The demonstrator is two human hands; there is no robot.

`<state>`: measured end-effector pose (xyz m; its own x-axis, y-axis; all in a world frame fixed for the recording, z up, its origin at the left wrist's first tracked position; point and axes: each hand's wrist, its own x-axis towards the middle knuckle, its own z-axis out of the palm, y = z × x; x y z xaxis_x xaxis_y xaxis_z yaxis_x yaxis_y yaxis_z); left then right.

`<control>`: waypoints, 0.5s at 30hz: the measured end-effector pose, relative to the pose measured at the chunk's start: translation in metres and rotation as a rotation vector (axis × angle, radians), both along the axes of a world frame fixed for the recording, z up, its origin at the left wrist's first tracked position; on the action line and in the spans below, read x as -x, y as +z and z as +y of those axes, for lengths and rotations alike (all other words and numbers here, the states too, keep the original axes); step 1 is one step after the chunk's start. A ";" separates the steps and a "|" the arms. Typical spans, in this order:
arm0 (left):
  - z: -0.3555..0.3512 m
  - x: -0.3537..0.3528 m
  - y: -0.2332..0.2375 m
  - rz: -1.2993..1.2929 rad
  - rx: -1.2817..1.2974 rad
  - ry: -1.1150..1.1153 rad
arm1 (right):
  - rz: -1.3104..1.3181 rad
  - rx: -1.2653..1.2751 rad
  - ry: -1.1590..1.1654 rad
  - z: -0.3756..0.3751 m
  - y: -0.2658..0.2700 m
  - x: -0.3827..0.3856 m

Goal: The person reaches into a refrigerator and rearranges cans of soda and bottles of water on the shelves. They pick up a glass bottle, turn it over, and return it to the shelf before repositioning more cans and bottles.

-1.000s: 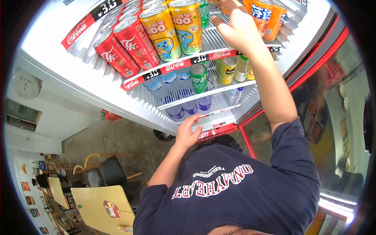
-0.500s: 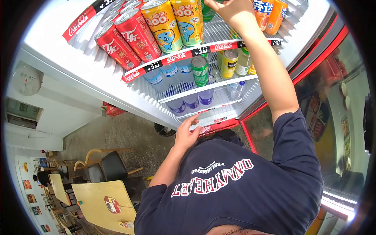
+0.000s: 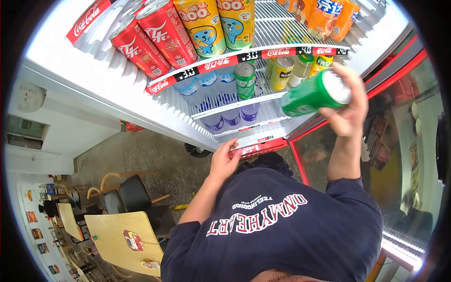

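Observation:
My right hand [image 3: 350, 110] grips a green can [image 3: 314, 95], held tilted in front of the open drinks fridge [image 3: 117, 89]. The can is clear of the shelves, right of the middle shelf. My left hand [image 3: 225, 160] rests with fingers apart near the fridge's lower front edge, holding nothing. On the top shelf [image 3: 221, 62] stand red cans [image 3: 150, 42], yellow cans [image 3: 211, 26] and orange cans [image 3: 324, 16].
The middle shelf holds a green can [image 3: 244, 81], a yellow can [image 3: 281, 74] and water bottles [image 3: 206, 89]. The glass fridge door [image 3: 385, 122] stands open on the right. Chairs [image 3: 134, 202] and a wooden table [image 3: 120, 244] are at the lower left.
My right hand came down off the top shelf with a green can in it and now holds it lower, to the right. My left hand stayed put.

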<state>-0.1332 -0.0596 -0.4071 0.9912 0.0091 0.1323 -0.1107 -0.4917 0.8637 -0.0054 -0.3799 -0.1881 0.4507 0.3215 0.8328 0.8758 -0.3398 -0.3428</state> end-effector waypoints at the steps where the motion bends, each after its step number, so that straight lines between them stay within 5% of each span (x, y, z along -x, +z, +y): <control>1: -0.002 -0.008 0.003 -0.056 -0.058 -0.005 | 0.035 0.057 -0.026 0.010 -0.008 -0.002; 6: -0.013 -0.056 0.025 -0.282 -0.175 0.001 | 0.196 0.068 -0.103 0.044 -0.062 -0.027; 15: -0.046 -0.115 0.038 -0.245 -0.163 0.051 | 0.201 0.091 -0.244 0.039 -0.106 -0.047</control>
